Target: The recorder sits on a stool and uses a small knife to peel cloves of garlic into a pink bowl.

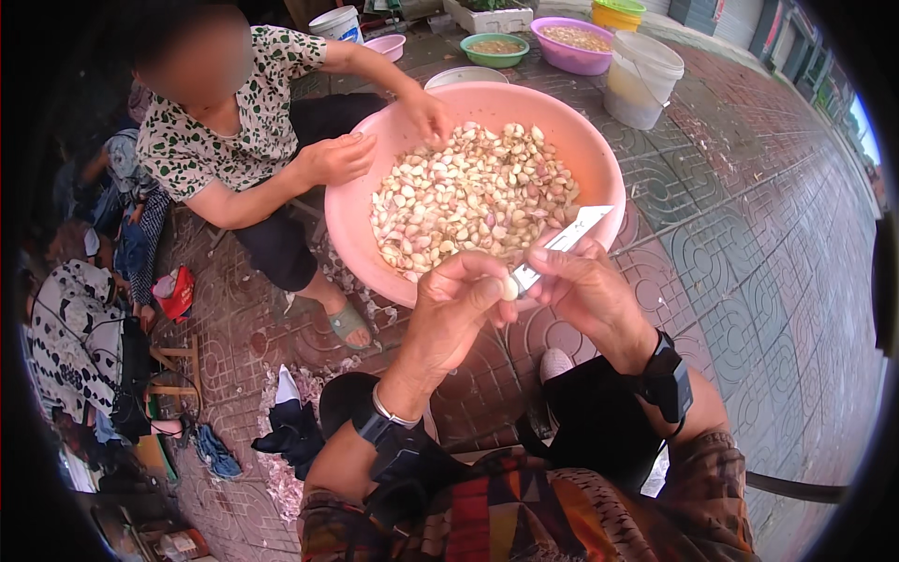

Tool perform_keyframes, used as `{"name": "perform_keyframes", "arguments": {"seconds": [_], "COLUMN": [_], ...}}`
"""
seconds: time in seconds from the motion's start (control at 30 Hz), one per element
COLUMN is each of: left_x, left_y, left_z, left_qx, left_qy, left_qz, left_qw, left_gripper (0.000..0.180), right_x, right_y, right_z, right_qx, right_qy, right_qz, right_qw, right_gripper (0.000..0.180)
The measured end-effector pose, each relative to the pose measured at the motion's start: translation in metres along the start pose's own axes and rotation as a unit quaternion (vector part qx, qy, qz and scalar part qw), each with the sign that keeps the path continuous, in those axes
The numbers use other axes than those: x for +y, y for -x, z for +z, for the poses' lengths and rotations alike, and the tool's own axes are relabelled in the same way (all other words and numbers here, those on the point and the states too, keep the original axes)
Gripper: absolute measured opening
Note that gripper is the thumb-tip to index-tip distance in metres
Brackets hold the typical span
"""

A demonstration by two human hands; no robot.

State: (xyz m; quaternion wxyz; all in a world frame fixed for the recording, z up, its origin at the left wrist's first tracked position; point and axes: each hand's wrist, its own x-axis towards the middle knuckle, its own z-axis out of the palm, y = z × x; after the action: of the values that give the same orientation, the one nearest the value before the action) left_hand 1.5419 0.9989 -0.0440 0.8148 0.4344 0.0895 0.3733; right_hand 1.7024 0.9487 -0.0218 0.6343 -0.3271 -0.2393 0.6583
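Note:
My left hand [452, 304] pinches a pale garlic clove [508, 288] between thumb and fingers, just in front of a big pink basin [356, 215]. My right hand [582, 286] grips a small knife with a white blade [565, 242], its edge set against the clove. Both hands hover over the basin's near rim. The basin is filled with many garlic cloves [473, 197]. Black bands sit on both my wrists.
A person in a spotted top sits across the basin, one hand [426, 112] in the cloves and the other [339, 157] at the rim. Garlic skins [286, 468] litter the patterned paving. Beyond stand a white bucket [641, 80], a purple bowl [571, 45] and a green bowl [494, 49].

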Motion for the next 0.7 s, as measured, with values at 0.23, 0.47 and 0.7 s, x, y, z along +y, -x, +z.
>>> {"name": "perform_keyframes", "arguments": {"seconds": [0.23, 0.47, 0.7], "left_x": [-0.005, 0.004, -0.01], "left_y": [-0.001, 0.003, 0.009], "left_z": [0.012, -0.003, 0.002], "left_qx": [0.08, 0.092, 0.07], "left_qy": [-0.293, -0.025, 0.126], "left_qz": [0.104, 0.005, -0.111], "left_qw": [0.947, 0.995, 0.983], "left_gripper": [0.023, 0.021, 0.039], "right_x": [0.002, -0.004, 0.0], "right_y": [0.007, 0.008, 0.012], "right_z": [0.004, 0.004, 0.002], "right_qx": [0.028, 0.023, -0.018], "right_qy": [0.234, -0.011, 0.139], "right_qz": [-0.184, -0.108, -0.075], "right_qw": [0.954, 0.994, 0.987], "right_gripper": [0.01, 0.009, 0.009]}}
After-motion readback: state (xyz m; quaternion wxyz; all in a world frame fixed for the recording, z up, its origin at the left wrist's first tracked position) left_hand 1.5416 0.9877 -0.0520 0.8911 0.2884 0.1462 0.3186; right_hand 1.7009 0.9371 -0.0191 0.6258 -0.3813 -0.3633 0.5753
